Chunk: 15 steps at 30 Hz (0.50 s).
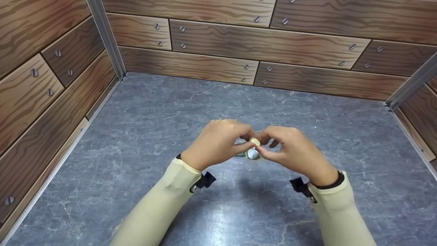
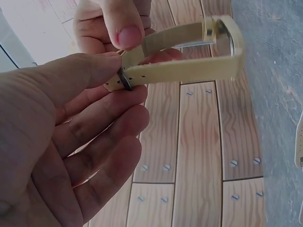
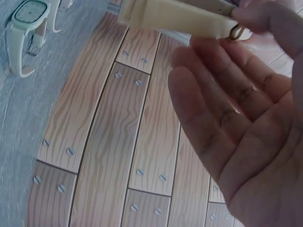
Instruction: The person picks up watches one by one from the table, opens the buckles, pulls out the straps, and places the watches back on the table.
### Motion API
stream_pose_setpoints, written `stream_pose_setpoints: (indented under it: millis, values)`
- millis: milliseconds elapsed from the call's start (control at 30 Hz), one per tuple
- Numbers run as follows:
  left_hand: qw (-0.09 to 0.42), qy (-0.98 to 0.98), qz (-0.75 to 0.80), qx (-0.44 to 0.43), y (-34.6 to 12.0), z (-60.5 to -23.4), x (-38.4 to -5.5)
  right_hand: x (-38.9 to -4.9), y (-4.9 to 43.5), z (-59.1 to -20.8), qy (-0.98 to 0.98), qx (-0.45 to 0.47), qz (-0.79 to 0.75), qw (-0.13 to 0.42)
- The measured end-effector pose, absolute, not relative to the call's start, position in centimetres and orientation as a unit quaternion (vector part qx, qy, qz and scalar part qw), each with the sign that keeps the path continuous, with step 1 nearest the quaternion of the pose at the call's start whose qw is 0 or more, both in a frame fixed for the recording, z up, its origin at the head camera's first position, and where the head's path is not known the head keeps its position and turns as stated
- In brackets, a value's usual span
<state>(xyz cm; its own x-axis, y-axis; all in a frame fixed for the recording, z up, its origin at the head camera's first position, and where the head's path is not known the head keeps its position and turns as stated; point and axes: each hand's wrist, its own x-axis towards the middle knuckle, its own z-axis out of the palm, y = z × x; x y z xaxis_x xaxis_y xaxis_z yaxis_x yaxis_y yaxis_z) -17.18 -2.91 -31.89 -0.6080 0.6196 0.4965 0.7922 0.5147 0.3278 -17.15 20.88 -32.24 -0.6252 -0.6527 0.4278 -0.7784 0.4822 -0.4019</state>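
A wristwatch with a cream strap (image 2: 189,70) is held up above the table, its strap bent round into a closed loop. My left hand (image 1: 223,141) pinches the strap end between thumb and forefinger, beside a dark metal buckle (image 2: 124,79); its other fingers are loosely bent. From the other side my right hand (image 1: 293,147) pinches the same end of the strap, its thumb pressing from above in the left wrist view. The shiny watch case (image 1: 253,153) hangs below the fingers in the head view. In the right wrist view the strap (image 3: 184,21) partly shows its buckle (image 3: 236,31).
On the tabletop (image 1: 164,112) lies another watch with a pale strap and greenish square face (image 3: 30,12); in the head view it is mostly hidden. Another pale strap (image 3: 54,16) lies beside it. Wood-patterned walls (image 1: 211,37) border the table at the back and sides.
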Motion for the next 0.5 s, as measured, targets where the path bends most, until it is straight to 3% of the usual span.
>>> stream_pose_setpoints:
  millis: [167,500]
  values:
    - [0.159,-0.848,-0.308,-0.400,-3.09,-31.74,-17.31,-16.94,20.65,-31.98,-0.848,0.389,0.348,0.090]
    - [0.132,-0.817,-0.425,-0.366,-3.10,-31.47,-17.57,-16.96,20.73,-31.84,-0.837,0.380,0.372,0.126]
